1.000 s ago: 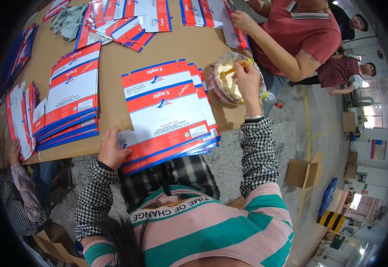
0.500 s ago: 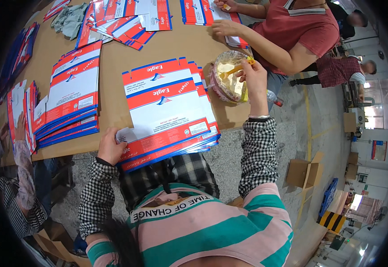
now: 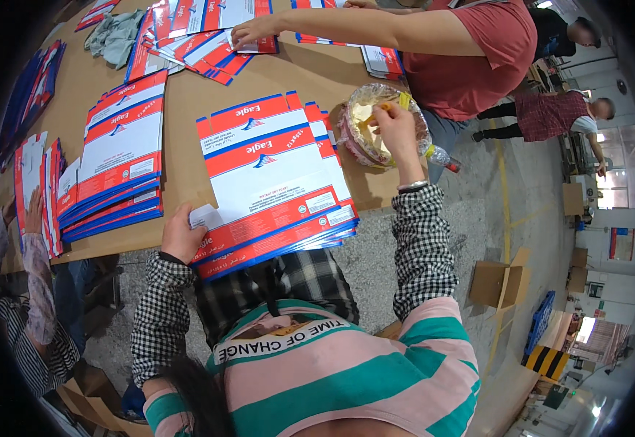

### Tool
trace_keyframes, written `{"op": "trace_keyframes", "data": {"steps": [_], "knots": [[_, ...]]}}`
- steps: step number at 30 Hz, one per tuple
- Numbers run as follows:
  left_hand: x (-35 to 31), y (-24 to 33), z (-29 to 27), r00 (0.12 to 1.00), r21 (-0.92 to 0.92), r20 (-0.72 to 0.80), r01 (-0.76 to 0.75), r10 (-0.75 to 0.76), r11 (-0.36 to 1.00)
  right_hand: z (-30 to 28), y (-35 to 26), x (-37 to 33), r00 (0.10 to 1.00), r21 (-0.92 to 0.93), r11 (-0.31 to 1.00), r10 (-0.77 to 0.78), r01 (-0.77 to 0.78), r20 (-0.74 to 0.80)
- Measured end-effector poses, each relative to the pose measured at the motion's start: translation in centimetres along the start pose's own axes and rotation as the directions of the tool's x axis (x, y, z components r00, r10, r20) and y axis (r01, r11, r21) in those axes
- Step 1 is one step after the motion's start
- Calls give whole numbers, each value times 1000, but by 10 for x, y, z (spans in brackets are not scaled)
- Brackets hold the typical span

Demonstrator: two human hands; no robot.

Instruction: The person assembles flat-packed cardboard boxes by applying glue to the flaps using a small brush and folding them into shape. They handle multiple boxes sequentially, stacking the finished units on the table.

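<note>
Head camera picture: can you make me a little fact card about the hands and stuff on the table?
Left hand: at the near left corner of the front carton stack
Right hand: holding a yellow tool, mostly hidden, over a plastic-lined tub
Carton colours: red, white, blue
Right of tub: red-capped bottle
Table's far left: greyish cloth

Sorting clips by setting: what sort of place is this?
Probably a factory workshop: stacks of flat printed cartons on a shared worktable, co-workers alongside, and an open cardboard box on the floor.
</note>
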State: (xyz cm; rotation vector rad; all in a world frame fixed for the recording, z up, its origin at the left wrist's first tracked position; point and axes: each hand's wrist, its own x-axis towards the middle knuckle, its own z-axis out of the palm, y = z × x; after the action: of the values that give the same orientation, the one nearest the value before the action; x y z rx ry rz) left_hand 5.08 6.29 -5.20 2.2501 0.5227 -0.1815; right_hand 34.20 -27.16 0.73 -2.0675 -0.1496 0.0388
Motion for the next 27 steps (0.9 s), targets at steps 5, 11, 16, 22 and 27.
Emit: {"op": "trace_keyframes", "data": {"steps": [5, 11, 16, 22, 27], "knots": [[0, -3, 1, 1000, 1, -9, 13, -13, 1000, -10, -20, -4, 995, 116, 993, -15, 26, -94], [4, -9, 3, 999, 1, 20, 35, -35, 999, -19, -17, -5, 997, 76, 997, -17, 23, -69], [4, -12, 4, 999, -63, 25, 47, -45, 997, -22, -33, -15, 996, 68, 994, 78, -81, 37], [4, -17, 7, 1000, -45, 5, 28, -27, 999, -38, -41, -18, 1000, 237, 972, -8, 5, 13], [5, -19, 9, 999, -49, 0, 34, -34, 998, -39, -37, -20, 999, 253, 967, -22, 11, 42]]}}
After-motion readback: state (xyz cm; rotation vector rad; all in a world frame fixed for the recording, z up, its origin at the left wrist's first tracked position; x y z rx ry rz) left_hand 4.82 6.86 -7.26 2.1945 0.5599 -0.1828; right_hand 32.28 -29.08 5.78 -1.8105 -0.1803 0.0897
